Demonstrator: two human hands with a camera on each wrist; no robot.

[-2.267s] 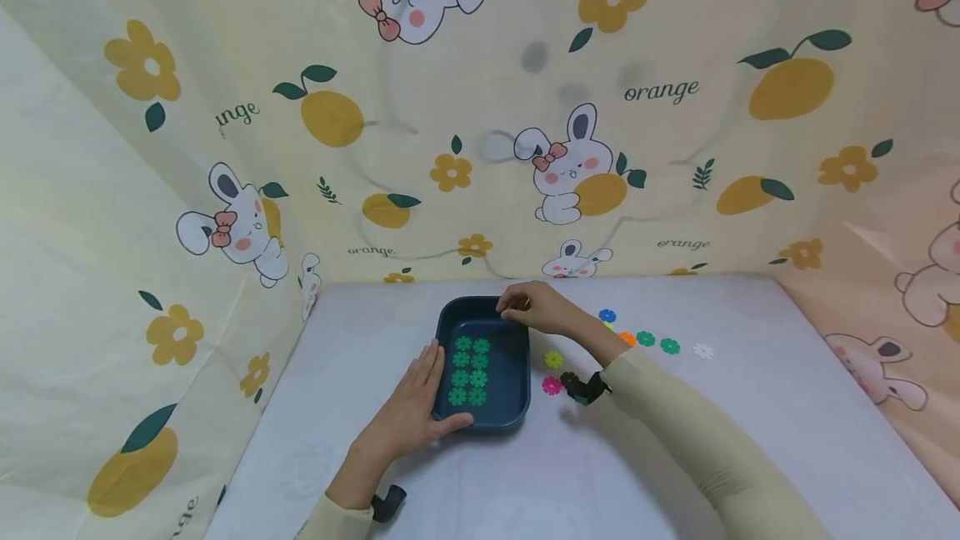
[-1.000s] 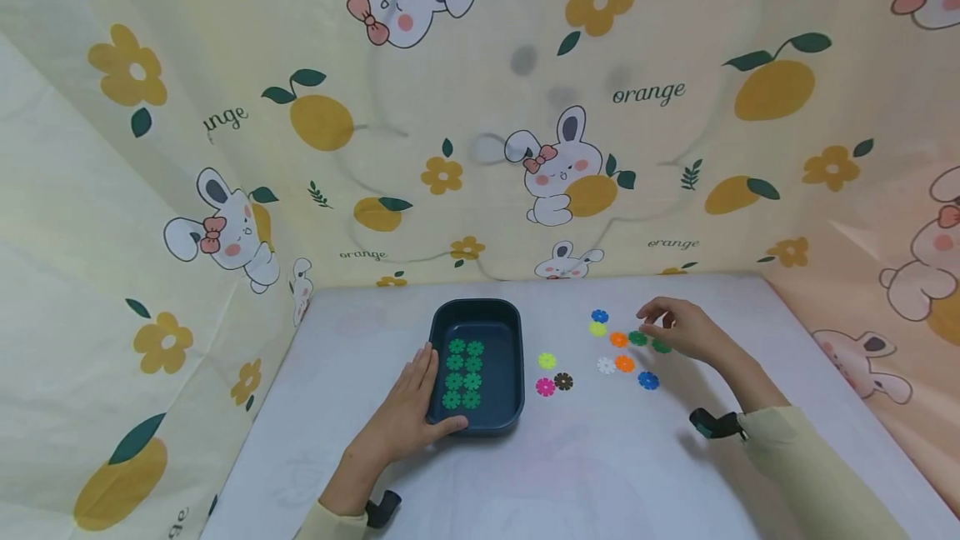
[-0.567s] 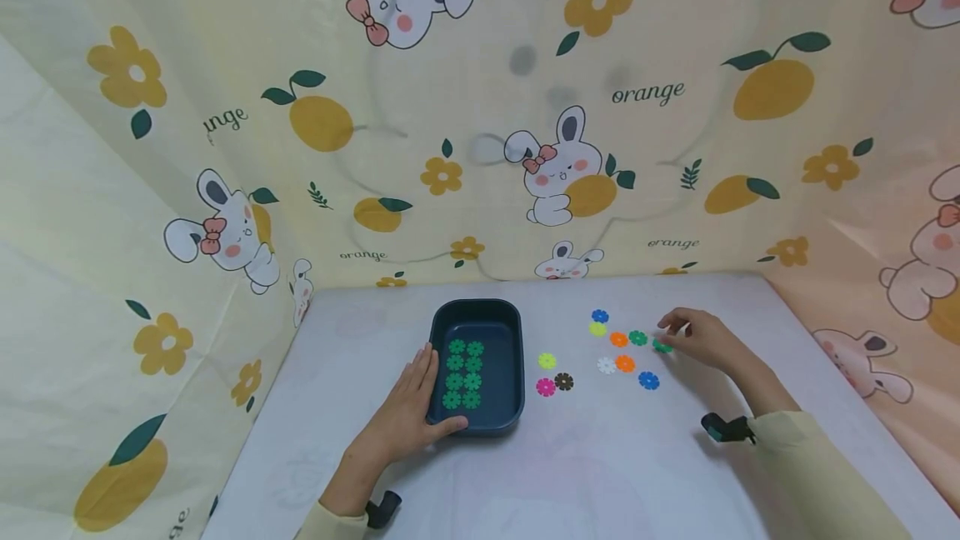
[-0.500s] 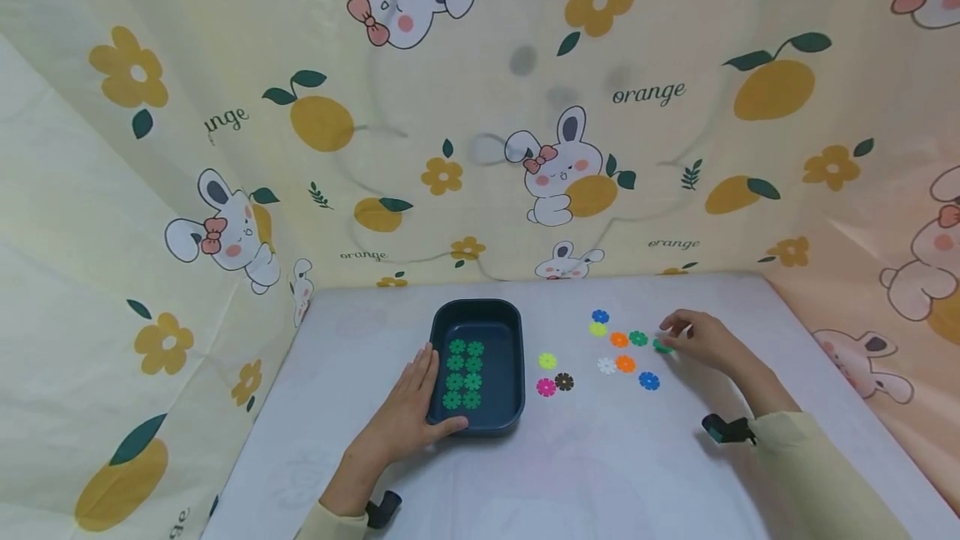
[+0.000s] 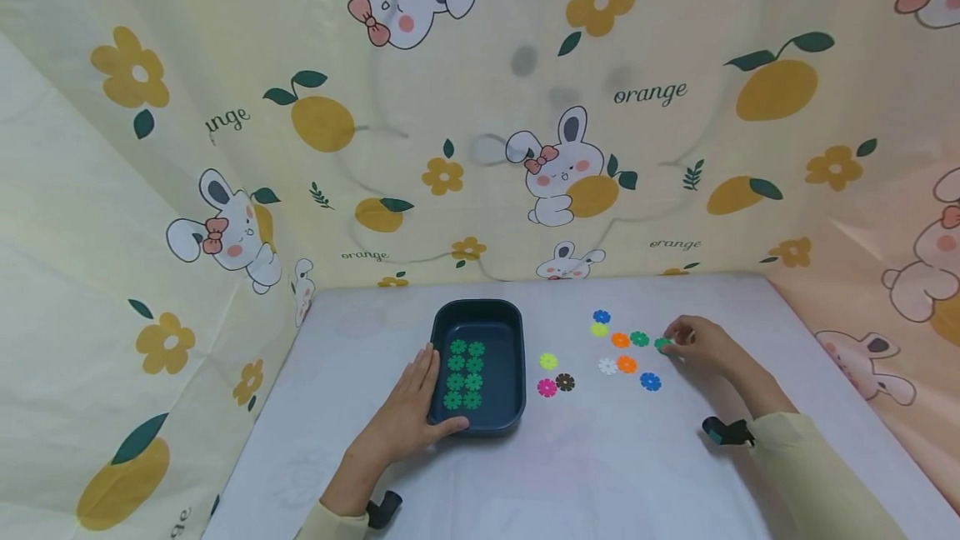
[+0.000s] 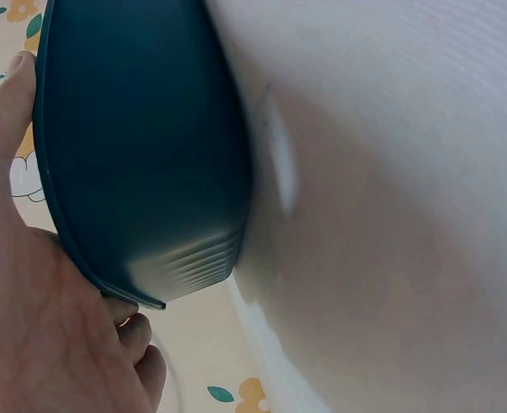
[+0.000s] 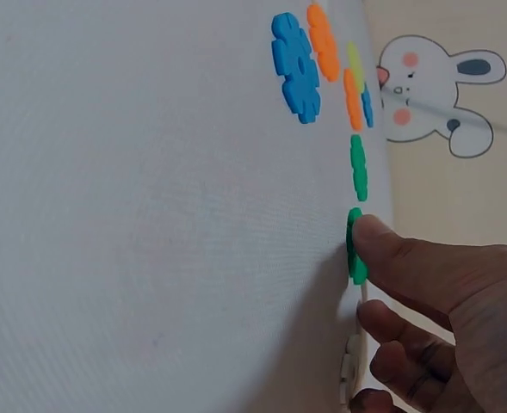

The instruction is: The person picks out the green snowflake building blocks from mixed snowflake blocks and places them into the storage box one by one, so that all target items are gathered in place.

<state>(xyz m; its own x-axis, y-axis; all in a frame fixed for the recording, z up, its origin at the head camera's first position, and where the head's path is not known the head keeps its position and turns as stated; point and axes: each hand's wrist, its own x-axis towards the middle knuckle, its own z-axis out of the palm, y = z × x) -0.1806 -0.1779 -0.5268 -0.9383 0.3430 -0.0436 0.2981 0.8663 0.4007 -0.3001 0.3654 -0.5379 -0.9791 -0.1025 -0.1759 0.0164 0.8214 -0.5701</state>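
My left hand [image 5: 408,407] rests along the left side of a dark blue tray [image 5: 517,357], its fingers straight against the wall and its thumb on the near rim. Several green flower-shaped discs [image 5: 474,364] lie in two columns inside. At the right, my right hand [image 5: 705,346] pinches another green flower disc [image 7: 354,249] on the table, thumb on its face; the index fingertip is mostly hidden. Just left of it lies a second green disc [image 5: 639,339]. A white disc [image 7: 349,370] shows below the curled fingers in the right wrist view.
Between tray and right hand lie yellow [image 5: 548,362], pink [image 5: 547,388] and brown discs [image 5: 566,382]. Farther right are orange [image 5: 626,365], white [image 5: 607,367] and blue discs [image 5: 650,382], plus several more behind. A patterned cloth [image 5: 480,107] hangs behind the white table [image 5: 570,473].
My right hand has moved from the tray's far right corner out to the right, then down onto the outer green disc, its fingers closing in. My left hand stays on the tray.
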